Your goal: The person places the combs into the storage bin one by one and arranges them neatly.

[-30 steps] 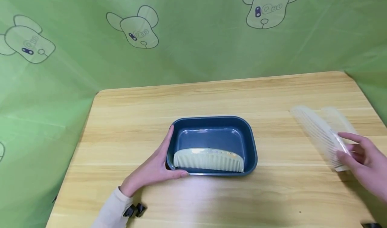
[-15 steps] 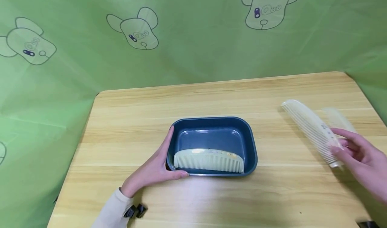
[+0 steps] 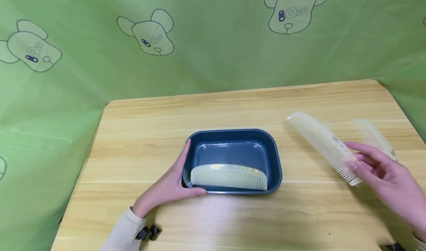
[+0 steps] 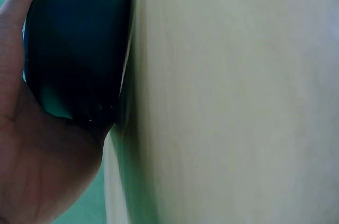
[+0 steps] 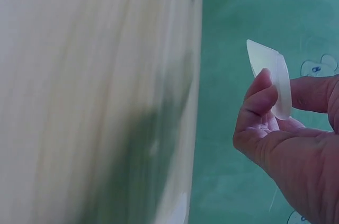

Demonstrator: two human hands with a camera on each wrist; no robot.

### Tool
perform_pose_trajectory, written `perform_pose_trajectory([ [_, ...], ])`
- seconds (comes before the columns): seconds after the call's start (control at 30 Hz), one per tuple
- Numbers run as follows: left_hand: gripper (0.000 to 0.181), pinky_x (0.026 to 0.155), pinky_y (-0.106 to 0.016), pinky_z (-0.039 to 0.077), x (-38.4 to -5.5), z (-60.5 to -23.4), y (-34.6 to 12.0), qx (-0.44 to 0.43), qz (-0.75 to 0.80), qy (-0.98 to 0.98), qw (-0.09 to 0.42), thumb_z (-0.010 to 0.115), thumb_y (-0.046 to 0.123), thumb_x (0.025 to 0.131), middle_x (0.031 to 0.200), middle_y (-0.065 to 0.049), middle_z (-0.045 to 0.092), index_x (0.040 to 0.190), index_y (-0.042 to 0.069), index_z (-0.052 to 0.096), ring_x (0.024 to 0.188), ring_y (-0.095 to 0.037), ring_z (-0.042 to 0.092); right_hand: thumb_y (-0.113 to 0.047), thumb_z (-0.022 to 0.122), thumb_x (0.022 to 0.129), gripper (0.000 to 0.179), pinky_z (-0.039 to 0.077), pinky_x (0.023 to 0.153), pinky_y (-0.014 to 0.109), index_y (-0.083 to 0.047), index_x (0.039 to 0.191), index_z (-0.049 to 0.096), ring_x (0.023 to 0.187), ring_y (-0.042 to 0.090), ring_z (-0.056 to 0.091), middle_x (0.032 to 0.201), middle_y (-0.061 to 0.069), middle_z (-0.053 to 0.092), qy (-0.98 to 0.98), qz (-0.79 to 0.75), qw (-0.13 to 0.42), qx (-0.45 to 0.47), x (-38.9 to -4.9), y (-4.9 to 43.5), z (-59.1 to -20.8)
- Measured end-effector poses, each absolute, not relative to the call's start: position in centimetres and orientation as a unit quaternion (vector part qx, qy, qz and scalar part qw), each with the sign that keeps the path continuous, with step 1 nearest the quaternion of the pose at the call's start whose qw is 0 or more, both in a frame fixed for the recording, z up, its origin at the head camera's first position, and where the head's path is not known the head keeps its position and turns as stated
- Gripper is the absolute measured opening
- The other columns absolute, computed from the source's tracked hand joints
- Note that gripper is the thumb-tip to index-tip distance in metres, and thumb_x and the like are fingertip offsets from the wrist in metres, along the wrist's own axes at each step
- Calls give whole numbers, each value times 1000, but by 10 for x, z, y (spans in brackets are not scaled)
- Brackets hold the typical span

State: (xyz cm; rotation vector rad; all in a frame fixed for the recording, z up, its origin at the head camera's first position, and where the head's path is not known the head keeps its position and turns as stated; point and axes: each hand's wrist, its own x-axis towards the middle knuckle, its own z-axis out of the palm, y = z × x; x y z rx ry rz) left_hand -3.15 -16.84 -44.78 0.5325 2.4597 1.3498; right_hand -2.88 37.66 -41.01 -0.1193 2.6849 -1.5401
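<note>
The right hand is pinching a pale comb by its near end, thumb and fingers closing on the spine, holding it above the table toward the right edge. The comb is pointing away and left, teeth facing the near-left side, w/ its far tip hanging over bare wood between the blue tray and the right edge. In the right wrist view the same comb is showing end-on between thumb and forefinger.

A 2nd pale comb is lying flat on the table just beyond the right hand, close to the right edge.

The left hand is cupping the tray's near-left corner, fingers along the left wall and thumb running under the near rim; fingers are curving round it, not spread. The left wrist view is showing the palm pressing against the dark tray wall.

Inside the tray a greenish comb is leaning along the near wall, teeth down. The tray's far half is staying open, approx. mid-table. Wide bare wood is lying btw. the tray's right wall and the held comb, and along the far edge.
</note>
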Motion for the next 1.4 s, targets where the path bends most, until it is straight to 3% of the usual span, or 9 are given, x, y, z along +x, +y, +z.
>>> perform_pose_trajectory([
  [0.27,142,128,-60,19,-29,-447,-170,190,467,852,142,96,44,85,181,3,-8,174,34,-14,165,-25,6,5,67,106,58,51,61,23,-22,157,61,83,10,62,110,-7,70,866,-495,41,-50,-24,353,-401],
  [0.67,142,128,-60,20,-31,-447,-171,186,468,852,142,97,43,85,181,2,-6,175,35,-13,165,-26,7,5,66,106,57,48,61,28,-14,160,57,81,16,58,109,4,64,866,-484,65,-113,-29,327,-393],
  [1.13,144,128,-60,19,-34,-448,-169,188,476,848,138,98,40,84,181,3,-7,175,31,-13,165,-25,7,2,63,110,54,52,65,30,-14,160,54,88,18,63,117,7,70,847,-491,102,-174,-37,297,-382],
  [1.4,145,128,-59,18,-32,-448,-169,185,484,845,132,99,39,83,181,4,-7,174,36,-15,165,-23,7,1,61,111,49,45,57,34,-15,157,58,75,19,53,97,4,64,836,-493,119,-211,-38,274,-378],
])
